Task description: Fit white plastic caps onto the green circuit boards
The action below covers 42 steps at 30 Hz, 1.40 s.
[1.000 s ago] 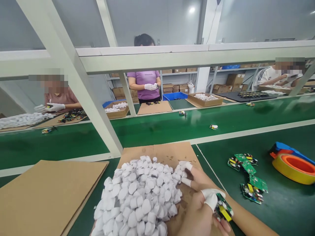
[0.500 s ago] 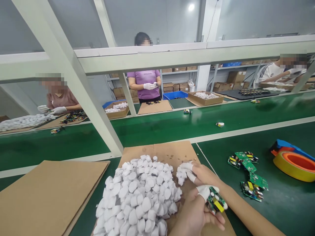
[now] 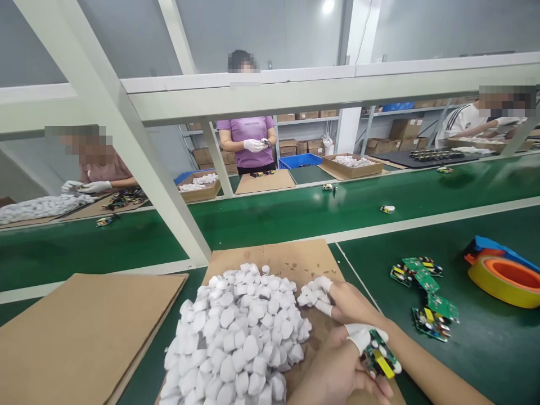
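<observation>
A large heap of white rounded pieces [image 3: 240, 337] lies on a brown cardboard sheet [image 3: 304, 256]. My left hand [image 3: 337, 360], low in the view, holds a green circuit board [image 3: 379, 357] with a yellow component; a white cover sits on its finger. Beyond it, my right hand [image 3: 346, 301] reaches across from the right, its white-covered fingertips closed around or against a small cluster of white pieces [image 3: 310, 293] beside the heap. Which of these it grips is hard to tell. The forearms cross, left in front.
Several circuit boards [image 3: 430, 287] and a yellow-orange tape roll [image 3: 502, 281] lie to the right. Stacked cardboard [image 3: 84, 332] is at left. Beyond runs a green conveyor [image 3: 270, 219] with scattered boards, under a white frame beam [image 3: 253, 101]. Three people work across it.
My left hand has shifted slightly right and down with the circuit board. My right fingers have moved a little left among the small cluster. Boards on the conveyor have moved right.
</observation>
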{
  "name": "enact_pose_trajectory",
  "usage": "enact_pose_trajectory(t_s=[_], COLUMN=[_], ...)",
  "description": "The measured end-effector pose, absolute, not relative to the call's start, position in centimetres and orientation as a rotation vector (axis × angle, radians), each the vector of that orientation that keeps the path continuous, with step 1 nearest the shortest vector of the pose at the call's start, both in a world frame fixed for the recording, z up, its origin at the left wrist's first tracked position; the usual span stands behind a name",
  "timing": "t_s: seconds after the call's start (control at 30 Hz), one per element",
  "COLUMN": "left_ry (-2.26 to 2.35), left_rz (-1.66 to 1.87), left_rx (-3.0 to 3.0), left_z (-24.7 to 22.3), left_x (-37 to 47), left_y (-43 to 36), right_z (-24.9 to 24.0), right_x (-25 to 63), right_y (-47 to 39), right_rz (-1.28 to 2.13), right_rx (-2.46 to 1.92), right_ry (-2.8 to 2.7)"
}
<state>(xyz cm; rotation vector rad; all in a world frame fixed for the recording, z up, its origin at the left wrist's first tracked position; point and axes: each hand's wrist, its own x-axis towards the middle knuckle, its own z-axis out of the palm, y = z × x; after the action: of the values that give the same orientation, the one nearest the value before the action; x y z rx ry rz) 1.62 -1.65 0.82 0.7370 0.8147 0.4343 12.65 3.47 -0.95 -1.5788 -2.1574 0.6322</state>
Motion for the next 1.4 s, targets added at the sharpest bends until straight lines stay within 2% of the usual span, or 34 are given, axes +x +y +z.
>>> enact_pose_trajectory(t_s=[0.3,0.53,0.77,1.4], left_ry=[0.819,0.821,0.779,0.809], left_rz=[0.456,0.437,0.431,0.446], left_rx=[0.775,0.776,0.769,0.782], left_z=[0.8,1.1,1.0,1.7], left_x=[1.5,1.5,1.6,1.4], left_y=[-1.7,-1.9,-1.9,-2.1], right_z=[-0.9,-0.6,-1.0,-1.2], right_x=[13.5,13.9,13.3,15.3], right_y=[3.4,2.9,2.9,3.5], right_rz=[1.407,1.682,1.567,0.878], right_rx=[-1.202,-1.069,-1.119,-1.519], right_ry=[-1.807,-1.597,-1.506,-1.747])
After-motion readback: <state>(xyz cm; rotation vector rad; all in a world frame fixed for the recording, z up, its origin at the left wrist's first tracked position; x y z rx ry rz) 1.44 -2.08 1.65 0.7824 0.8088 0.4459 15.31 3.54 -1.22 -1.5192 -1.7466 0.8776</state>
